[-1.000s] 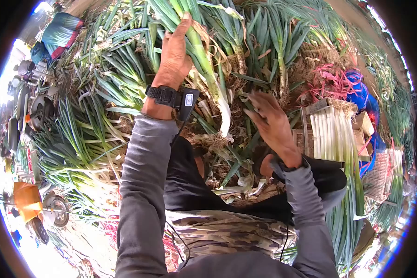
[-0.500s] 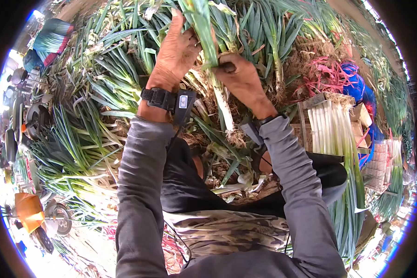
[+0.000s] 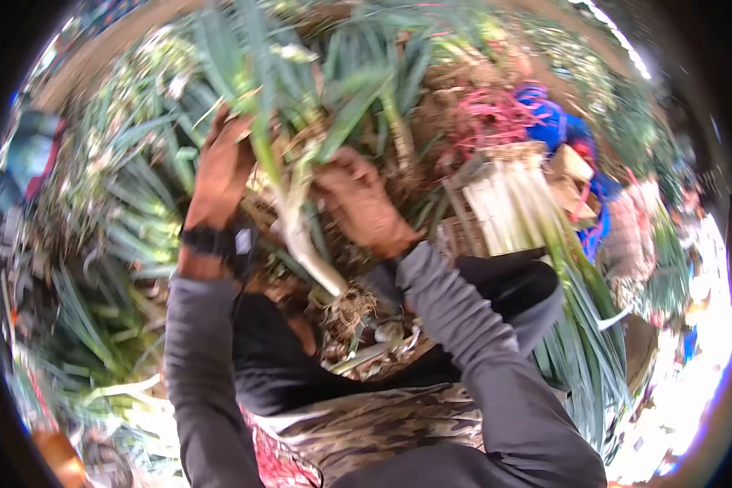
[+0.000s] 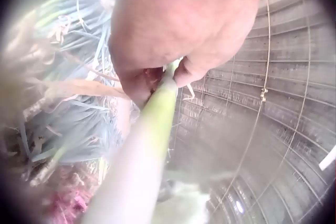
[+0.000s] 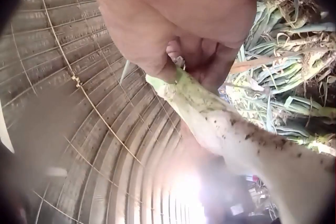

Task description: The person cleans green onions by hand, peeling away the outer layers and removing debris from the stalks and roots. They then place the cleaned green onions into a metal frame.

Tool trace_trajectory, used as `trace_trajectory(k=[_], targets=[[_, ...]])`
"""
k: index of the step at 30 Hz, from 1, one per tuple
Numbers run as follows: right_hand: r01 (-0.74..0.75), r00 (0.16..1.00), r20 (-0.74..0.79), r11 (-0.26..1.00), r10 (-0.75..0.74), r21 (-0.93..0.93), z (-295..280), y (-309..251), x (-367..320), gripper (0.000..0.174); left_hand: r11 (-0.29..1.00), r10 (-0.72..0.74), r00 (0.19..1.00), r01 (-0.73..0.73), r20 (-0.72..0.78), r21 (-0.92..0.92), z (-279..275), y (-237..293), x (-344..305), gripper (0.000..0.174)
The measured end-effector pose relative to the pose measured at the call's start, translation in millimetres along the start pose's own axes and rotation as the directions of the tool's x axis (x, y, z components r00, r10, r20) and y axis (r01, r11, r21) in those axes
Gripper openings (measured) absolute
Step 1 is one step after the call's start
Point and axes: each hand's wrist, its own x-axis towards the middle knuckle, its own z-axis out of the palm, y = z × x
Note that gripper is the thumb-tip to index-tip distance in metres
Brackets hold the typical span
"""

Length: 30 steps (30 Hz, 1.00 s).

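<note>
My left hand [image 3: 220, 175] grips a long green onion [image 3: 301, 244] by its upper stalk. The white stalk slants down to a clump of brown roots [image 3: 352, 309] above the ground between my legs. In the left wrist view, its pale green shaft [image 4: 157, 129] runs out from between the thumb and fingers. On the other side of the stalk, my right hand [image 3: 364, 203] pinches a dirt-speckled outer layer [image 5: 236, 134], clearest in the right wrist view. That layer stands apart from the stalk at the top, forming a fork in the head view.
Loose green onions [image 3: 138, 199] lie in piles at the left and far side. At the right, a row of clean white stalks [image 3: 504, 203] lies beside my knee. Pink twine [image 3: 492, 118] and a blue bag [image 3: 545, 114] sit beyond it. Leaf scraps [image 3: 382, 350] litter the ground.
My head view has swung, shifting the scene leftward. My right hand, empty at first, has come to the stalk and now pulls an outer layer away to the right.
</note>
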Motion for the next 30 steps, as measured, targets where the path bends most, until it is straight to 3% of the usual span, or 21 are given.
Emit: trace_trajectory(k=[2,3,4,5,6,8,9,10,11,12,14,15,17,18,19,21,25,27,28,29,30], targets=[[-0.086,0.991,-0.09,0.98,0.103,0.18,8.8,-4.8,0.3,0.016,0.998,0.049,0.997,-0.052,-0.066,-0.044,1.3,-1.0,5.8,0.047],[-0.135,0.987,-0.055,0.964,0.152,0.228,14.1,-9.9,-2.3,0.018,0.994,0.067,0.993,-0.076,-0.099,-0.083,-3.5,0.8,7.8,0.047],[-0.139,0.989,-0.016,0.96,0.147,0.242,13.0,-6.3,-5.8,0.017,0.988,0.063,0.997,-0.056,0.047,-0.145,-1.8,7.6,8.9,0.047],[-0.151,0.988,0.026,0.954,0.149,0.261,7.6,2.4,-8.5,0.017,0.982,0.062,0.998,-0.063,-0.011,-0.177,-1.4,7.7,5.4,0.043],[-0.183,0.983,0.051,0.959,0.176,0.217,-2.5,15.5,-9.9,0.019,0.987,0.064,0.997,-0.068,-0.03,-0.146,-4.3,7.0,6.4,0.038],[0.143,0.98,0.179,0.929,-0.086,-0.34,-23.2,23.0,-37.5,0.028,0.985,0.057,0.998,-0.057,-0.009,-0.166,-39.7,10.6,11.9,0.026],[0.037,0.994,0.113,0.914,0.01,-0.404,-19.7,14.2,-51.3,0.032,0.976,0.051,0.998,-0.043,0.03,-0.214,-66.2,14.6,20.9,0.022],[-0.073,0.994,0.044,0.887,0.105,-0.456,-14.6,4.2,-65.4,0.037,0.984,0.001,0.997,-0.015,-0.077,-0.18,-80.0,16.9,26.9,0.02],[-0.179,0.979,-0.017,0.808,0.205,-0.561,-9.5,-6.4,-73.8,0.038,0.996,0.063,0.938,-0.081,-0.34,-0.038,-35.4,18.4,9.9,0.02],[-0.278,0.95,-0.079,0.705,0.302,-0.652,-4.2,-17.3,-82.5,0.039,0.985,0.171,0.927,-0.152,-0.334,0.084,-40.0,13.0,6.9,0.021],[-0.187,0.975,-0.041,0.713,0.217,-0.676,8.7,-1.3,-72.5,0.027,0.979,0.205,0.904,-0.184,-0.376,0.091,-31.8,12.7,10.7,0.021],[-0.328,0.945,-0.14,0.874,0.297,-0.359,18.6,5.3,-63.5,0.019,0.975,0.221,0.891,-0.2,-0.397,0.095,-28.7,11.8,13.8,0.021],[-0.098,0.986,0.034,0.733,0.163,-0.673,18.4,15.1,-62.5,0.02,0.931,0.348,0.904,-0.302,-0.248,0.204,-27.1,10.1,15.0,0.023],[0.052,0.985,0.141,0.611,0.098,-0.79,15.7,11.6,-60.4,0.02,0.941,0.317,0.909,-0.268,-0.271,0.205,-18.7,9.4,14.1,0.034],[0.01,0.979,0.118,0.545,0.164,-0.839,12.6,6.0,-61.7,0.02,0.952,0.283,0.913,-0.231,-0.292,0.201,-9.7,11.5,11.9,0.05],[-0.079,0.958,0.04,0.397,0.284,-0.915,9.4,-11.5,-76.7,0.02,0.957,0.264,0.928,-0.22,-0.263,0.187,-10.0,22.1,4.8,0.053],[-0.215,0.911,-0.05,0.369,0.409,-0.904,5.9,-33.5,-129.2,0.031,0.917,0.392,0.838,-0.323,-0.379,0.234,-45.0,34.8,21.9,0.039],[-0.126,0.877,0.085,0.397,0.473,-0.909,12.6,-23.0,-145.4,0.037,0.922,0.388,0.802,-0.336,-0.454,0.193,-48.6,42.0,22.5,0.036],[-0.068,0.809,0.182,0.397,0.559,-0.915,19.0,-26.5,-144.7,0.039,0.874,0.487,0.822,-0.462,-0.296,0.154,-76.8,44.3,32.9,0.026],[-0.077,0.661,0.017,0.09,0.75,-0.993,10.3,-17.5,-148.6,0.035,0.876,0.48,0.808,-0.46,-0.342,0.144,-88.9,50.4,34.2,0.026],[-0.188,0.739,-0.006,0.199,0.673,-0.962,1.5,-9.5,-155.0,0.032,0.862,0.505,0.8,-0.487,-0.323,0.141,-102.8,53.4,35.8,0.026]])
